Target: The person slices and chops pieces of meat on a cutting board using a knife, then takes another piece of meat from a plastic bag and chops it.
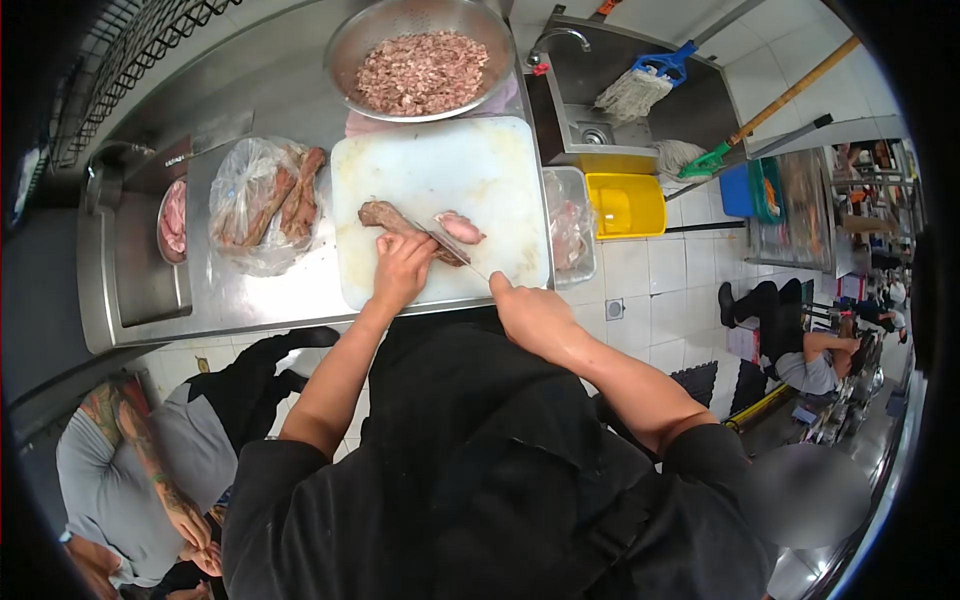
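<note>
A long strip of brown-red meat (383,214) lies slantwise on the white cutting board (375,160). My left hand (403,265) presses on its middle with bent fingers. In my right hand (530,315) is a knife (450,248), its handle hidden by the fist and its blade reaching across the lower part of the strip. Just right of the blade, a pinkish piece of meat (460,227) rests on the board, touched by neither hand.
A steel bowl of chopped meat (422,72) stands beyond the board. Left are a plastic bag of meat (265,205) and a sink (150,280); right are a clear container (568,225) and a yellow tub (627,205). A person in grey (150,460) is at lower left.
</note>
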Action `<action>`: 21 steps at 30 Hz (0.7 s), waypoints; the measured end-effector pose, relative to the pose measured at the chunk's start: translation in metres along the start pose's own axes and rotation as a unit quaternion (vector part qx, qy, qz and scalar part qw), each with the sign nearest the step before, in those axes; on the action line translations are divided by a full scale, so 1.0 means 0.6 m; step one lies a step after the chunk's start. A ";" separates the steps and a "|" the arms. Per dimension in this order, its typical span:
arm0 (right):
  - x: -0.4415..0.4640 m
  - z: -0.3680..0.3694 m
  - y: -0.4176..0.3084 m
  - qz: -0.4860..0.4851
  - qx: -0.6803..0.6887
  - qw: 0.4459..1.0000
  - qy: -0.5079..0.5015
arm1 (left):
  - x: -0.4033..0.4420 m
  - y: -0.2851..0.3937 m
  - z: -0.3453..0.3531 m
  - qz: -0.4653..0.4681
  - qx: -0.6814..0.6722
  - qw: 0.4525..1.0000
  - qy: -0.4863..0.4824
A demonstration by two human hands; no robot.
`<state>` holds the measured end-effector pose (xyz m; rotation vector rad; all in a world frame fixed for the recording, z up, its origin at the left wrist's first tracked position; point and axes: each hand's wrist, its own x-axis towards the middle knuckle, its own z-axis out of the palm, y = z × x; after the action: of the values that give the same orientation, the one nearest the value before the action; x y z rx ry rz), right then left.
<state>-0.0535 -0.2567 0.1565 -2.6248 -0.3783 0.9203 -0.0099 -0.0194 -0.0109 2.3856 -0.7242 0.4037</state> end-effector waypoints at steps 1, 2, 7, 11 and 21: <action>0.007 0.002 -0.002 -0.001 0.000 1.000 -0.003 | 0.000 0.000 -0.001 0.000 -0.001 1.000 0.004; 0.017 0.009 -0.005 -0.014 0.007 1.000 0.020 | -0.001 0.003 -0.001 -0.001 -0.003 1.000 0.007; 0.064 0.027 -0.019 -0.011 0.003 0.999 0.043 | 0.003 -0.004 -0.001 -0.024 -0.001 1.000 0.007; 0.026 0.014 -0.007 0.014 0.004 1.000 0.010 | 0.002 -0.003 0.001 -0.028 -0.005 0.999 0.015; 0.038 0.011 -0.001 0.008 -0.003 1.000 -0.009 | -0.003 -0.010 0.008 -0.046 -0.004 0.999 0.018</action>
<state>-0.0406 -0.2464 0.1391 -2.6310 -0.3654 0.9510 -0.0074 -0.0174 -0.0181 2.3883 -0.5948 0.4045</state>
